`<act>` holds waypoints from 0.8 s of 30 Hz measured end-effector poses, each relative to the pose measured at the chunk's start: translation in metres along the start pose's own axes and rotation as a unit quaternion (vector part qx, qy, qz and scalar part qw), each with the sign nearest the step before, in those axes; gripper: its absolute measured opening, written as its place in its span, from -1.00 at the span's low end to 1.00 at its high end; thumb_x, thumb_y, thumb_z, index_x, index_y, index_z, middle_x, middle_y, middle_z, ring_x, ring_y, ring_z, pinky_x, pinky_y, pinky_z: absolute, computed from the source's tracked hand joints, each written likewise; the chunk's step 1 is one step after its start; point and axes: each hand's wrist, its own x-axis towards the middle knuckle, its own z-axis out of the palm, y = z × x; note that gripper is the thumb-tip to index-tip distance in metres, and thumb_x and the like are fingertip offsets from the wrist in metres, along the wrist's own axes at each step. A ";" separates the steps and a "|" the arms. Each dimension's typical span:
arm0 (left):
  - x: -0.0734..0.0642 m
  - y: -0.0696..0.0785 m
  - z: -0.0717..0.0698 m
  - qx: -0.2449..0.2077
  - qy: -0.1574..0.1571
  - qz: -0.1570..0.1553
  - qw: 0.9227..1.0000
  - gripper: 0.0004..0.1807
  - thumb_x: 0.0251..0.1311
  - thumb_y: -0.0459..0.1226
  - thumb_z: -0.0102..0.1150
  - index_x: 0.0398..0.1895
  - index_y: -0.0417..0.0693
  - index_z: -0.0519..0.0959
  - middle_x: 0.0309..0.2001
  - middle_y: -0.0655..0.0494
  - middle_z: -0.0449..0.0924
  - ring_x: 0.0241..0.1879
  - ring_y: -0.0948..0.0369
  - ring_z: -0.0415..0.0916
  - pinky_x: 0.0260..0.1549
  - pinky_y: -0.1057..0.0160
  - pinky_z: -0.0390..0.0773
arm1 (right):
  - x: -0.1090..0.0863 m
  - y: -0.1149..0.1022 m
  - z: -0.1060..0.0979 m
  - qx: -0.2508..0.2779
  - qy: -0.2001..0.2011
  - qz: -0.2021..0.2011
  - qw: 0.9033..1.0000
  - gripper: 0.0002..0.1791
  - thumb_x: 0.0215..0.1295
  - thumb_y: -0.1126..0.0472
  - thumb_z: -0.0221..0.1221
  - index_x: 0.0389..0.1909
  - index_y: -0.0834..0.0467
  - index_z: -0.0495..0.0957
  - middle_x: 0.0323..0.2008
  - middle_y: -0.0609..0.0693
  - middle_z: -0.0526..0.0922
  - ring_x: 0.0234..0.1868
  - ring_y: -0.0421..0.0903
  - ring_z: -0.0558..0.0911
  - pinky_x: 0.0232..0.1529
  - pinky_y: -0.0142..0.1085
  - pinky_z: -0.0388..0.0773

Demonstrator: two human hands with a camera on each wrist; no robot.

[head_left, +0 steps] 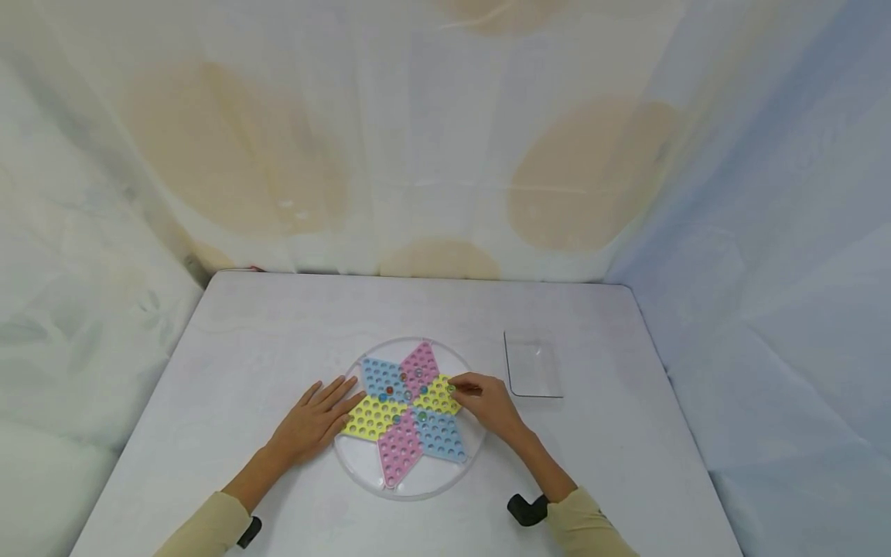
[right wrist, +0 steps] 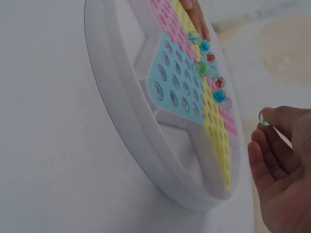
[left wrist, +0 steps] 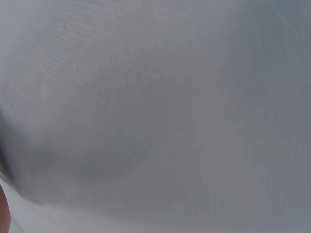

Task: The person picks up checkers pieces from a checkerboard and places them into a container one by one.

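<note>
Left hand (head_left: 313, 420) at the 9 o'clock edge of the round star board (head_left: 438, 476), palm down, fingers extended and a little apart, tips by the yellow and blue points. Board sits on the near half of the table (head_left: 612, 449), white disc with a raised rim, 6 dimpled points: blue at 10, pink at 12, yellow at 2, blue at 4, pink between 6 and 7, yellow at 9. Loose marbles (right wrist: 219, 95) (red, blue, green, clear) sit in and around the middle, mostly toward 10 to 1 o'clock. Right hand (head_left: 487, 402) at 2 o'clock: thumb and fingertip pinch 1 clear-green marble (right wrist: 264, 117) over the yellow point, other fingers loosely bent. Clear square box (head_left: 532, 367) further out at 2 o'clock, beside the board, apart from it, table showing through.

Table white, far corners rounded. Pale leaf-print sheet (head_left: 56, 309) at 9 o'clock, white sheet (head_left: 431, 155) with beige ovals at 12, bluish sheet (head_left: 786, 309) at 3. Khaki sleeves (head_left: 209, 526), black wrist gear (head_left: 527, 510). Left wrist view: mostly blurred grey fabric, skin sliver at 8 o'clock.
</note>
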 end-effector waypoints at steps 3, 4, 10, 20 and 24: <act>0.000 0.000 0.000 0.002 0.000 -0.001 1.000 -0.43 0.48 -0.05 -0.04 0.51 0.12 0.30 0.54 0.04 0.11 0.51 0.01 0.01 0.41 -0.14 0.00 | 0.001 -0.002 -0.008 -0.002 0.010 0.004 1.000 -0.78 0.26 0.36 0.33 -0.07 0.24 0.70 -0.13 0.04 0.72 -0.09 -0.05 0.69 -0.04 -0.31 0.63; 0.000 0.000 0.000 0.002 0.000 -0.001 1.000 -0.43 0.48 -0.05 -0.04 0.51 0.12 0.30 0.54 0.04 0.11 0.51 0.01 0.01 0.41 -0.14 0.00 | 0.001 -0.002 -0.010 -0.002 0.013 0.005 1.000 -0.78 0.26 0.36 0.32 -0.07 0.25 0.70 -0.13 0.05 0.72 -0.09 -0.05 0.69 -0.04 -0.30 0.63; 0.000 0.001 -0.002 0.002 -0.002 -0.003 1.000 -0.43 0.47 -0.06 -0.04 0.51 0.12 0.30 0.54 0.04 0.11 0.51 0.02 0.00 0.41 -0.14 0.00 | 0.003 -0.002 -0.025 -0.004 0.031 0.015 0.999 -0.79 0.26 0.37 0.32 -0.08 0.25 0.70 -0.12 0.04 0.72 -0.08 -0.02 0.68 -0.01 -0.25 0.63; 0.001 0.004 -0.004 0.000 -0.009 -0.010 1.000 -0.43 0.47 -0.06 -0.03 0.51 0.12 0.30 0.53 0.03 0.12 0.50 -0.01 0.02 0.41 -0.17 0.00 | 0.010 0.004 -0.051 -0.018 0.058 0.015 0.998 -0.79 0.27 0.35 0.33 -0.08 0.26 0.70 -0.12 0.08 0.72 -0.06 0.03 0.68 -0.02 -0.24 0.64; 0.001 0.004 -0.004 -0.002 -0.014 -0.013 1.000 -0.43 0.47 -0.06 -0.04 0.51 0.12 0.29 0.54 0.03 0.10 0.51 -0.01 0.00 0.41 -0.16 -0.02 | 0.013 0.006 -0.062 -0.016 0.065 0.016 0.998 -0.78 0.27 0.34 0.33 -0.07 0.27 0.70 -0.11 0.10 0.71 -0.07 0.04 0.68 -0.05 -0.25 0.64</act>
